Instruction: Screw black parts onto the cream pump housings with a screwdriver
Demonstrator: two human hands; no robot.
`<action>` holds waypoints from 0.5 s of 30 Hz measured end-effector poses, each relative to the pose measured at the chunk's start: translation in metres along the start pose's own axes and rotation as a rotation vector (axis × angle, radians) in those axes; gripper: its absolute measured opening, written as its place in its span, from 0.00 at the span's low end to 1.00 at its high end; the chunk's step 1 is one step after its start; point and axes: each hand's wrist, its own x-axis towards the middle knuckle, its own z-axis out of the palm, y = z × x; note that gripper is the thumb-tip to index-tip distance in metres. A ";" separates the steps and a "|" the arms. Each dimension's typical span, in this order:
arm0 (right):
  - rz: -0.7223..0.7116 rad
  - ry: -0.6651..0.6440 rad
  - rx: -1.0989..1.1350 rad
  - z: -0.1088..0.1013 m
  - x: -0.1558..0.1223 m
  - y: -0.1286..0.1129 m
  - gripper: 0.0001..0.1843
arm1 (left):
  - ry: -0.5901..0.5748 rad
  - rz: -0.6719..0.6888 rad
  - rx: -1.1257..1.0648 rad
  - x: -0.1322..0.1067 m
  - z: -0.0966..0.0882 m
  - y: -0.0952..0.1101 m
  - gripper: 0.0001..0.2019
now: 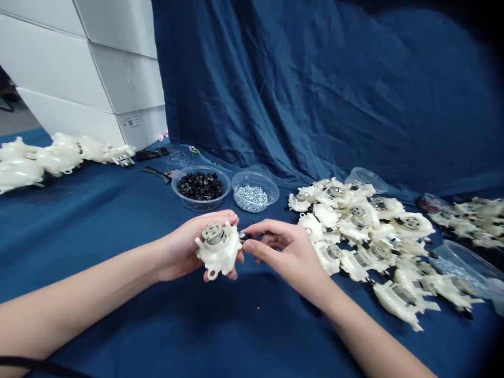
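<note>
- In the left hand (183,247)?
- Cream plastic housing (222,257), round metal motor end (213,234) facing up, cradled against the palm.
- And the right hand (287,254)?
- Small black part (244,236), pinched just beside the housing.

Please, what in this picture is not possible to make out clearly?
Head view:
- The small dark part in the right hand: the fingers hide most of it.
- The underside of the white plastic housing: the left hand covers it.
- The pieces in the bowl of silver parts: too small to name exactly.
- The white housings at the left: cut off by the picture edge.
</note>
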 end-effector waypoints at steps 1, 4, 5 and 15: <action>0.012 0.000 0.043 0.001 -0.001 0.005 0.15 | 0.003 -0.010 -0.009 0.001 0.000 0.000 0.12; 0.043 -0.004 0.139 0.003 -0.003 0.012 0.14 | 0.013 -0.070 -0.053 0.003 0.000 -0.003 0.12; 0.062 -0.005 0.172 0.003 -0.004 0.013 0.15 | 0.014 -0.098 -0.070 0.004 0.000 -0.003 0.12; 0.163 -0.075 0.393 0.001 -0.009 0.013 0.14 | -0.018 -0.295 -0.173 0.009 -0.002 -0.006 0.14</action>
